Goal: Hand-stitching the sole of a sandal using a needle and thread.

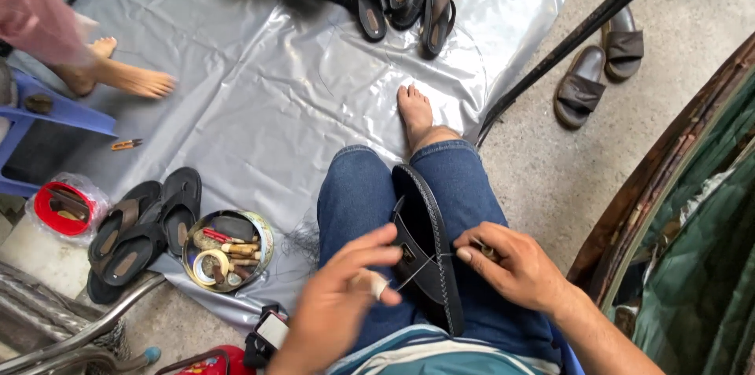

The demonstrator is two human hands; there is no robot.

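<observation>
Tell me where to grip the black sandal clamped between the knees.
Probably the toe end of the black sandal, coming from above. It stands on edge between the knees with that end free; the left hand and right hand crowd the strap.

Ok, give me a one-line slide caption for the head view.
Seated person clamps a black sandal between the knees, left hand and right hand pulling thread through its edge.

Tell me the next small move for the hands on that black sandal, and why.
Probably pull the thread taut with the left hand: it runs slack from the sandal, which stands clamped between the knees, while the right hand pinches a small tool at the edge.
</observation>
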